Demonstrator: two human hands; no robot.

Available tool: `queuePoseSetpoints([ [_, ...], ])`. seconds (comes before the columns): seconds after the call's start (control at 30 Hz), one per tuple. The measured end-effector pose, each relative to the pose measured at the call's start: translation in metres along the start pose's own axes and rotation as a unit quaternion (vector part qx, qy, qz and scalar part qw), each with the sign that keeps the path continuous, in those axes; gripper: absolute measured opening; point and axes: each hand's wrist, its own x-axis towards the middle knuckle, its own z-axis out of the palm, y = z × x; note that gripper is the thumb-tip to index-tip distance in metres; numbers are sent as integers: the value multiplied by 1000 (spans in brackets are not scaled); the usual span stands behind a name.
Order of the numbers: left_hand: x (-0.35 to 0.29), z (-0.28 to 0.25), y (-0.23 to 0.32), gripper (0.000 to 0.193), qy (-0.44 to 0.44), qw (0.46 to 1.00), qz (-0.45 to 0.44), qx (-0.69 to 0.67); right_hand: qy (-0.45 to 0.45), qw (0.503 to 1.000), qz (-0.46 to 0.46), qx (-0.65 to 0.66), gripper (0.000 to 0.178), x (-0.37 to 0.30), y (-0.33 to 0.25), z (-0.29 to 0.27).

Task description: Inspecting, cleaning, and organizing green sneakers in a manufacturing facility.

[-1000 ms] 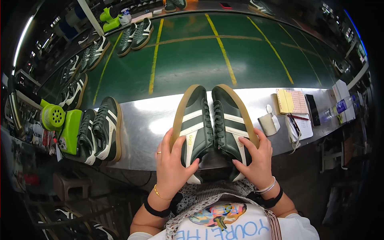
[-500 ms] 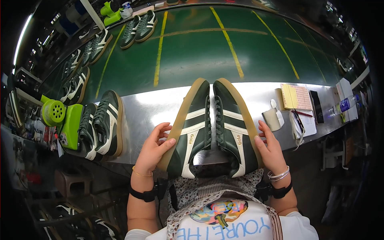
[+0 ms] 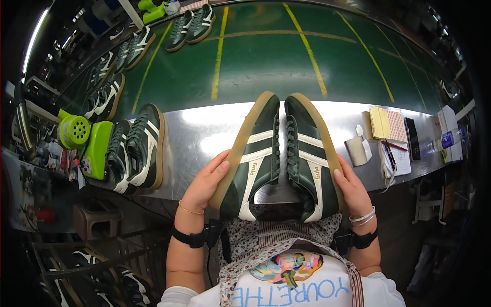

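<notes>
"So, saw what, biggest first?"

"Saw a steel counter, then a left sneaker and a right sneaker, dark green with white stripes, held toes-away over the near edge. Couldn't tell whether resting on the steel."

"Gripped how?"

"Clasped along the outer soles, by left hand and right hand respectively. Last, spotted a dark pen toward the counter's right end."

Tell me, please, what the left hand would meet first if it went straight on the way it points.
The left-hand shoe: the left hand seems to be touching its sole, though depth there is hard to judge.
</notes>
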Motion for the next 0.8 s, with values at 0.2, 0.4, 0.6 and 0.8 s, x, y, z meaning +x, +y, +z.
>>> queuePoseSetpoints([
  [0.2,-4,-2,2,45,-6,1000,8,-25,-6,997,1,71,50,1,7,0],
  [0.4,5,-3,1,45,-8,1000,9,-26,9,998,-3,64,49,4,6,-3],
  [0.6,3,-11,-6,46,14,999,48,-20,-24,997,19,77,51,8,3,-2],
  [0.8,22,-20,-19,45,67,996,53,7,-10,999,32,23,43,35,29,14],
])
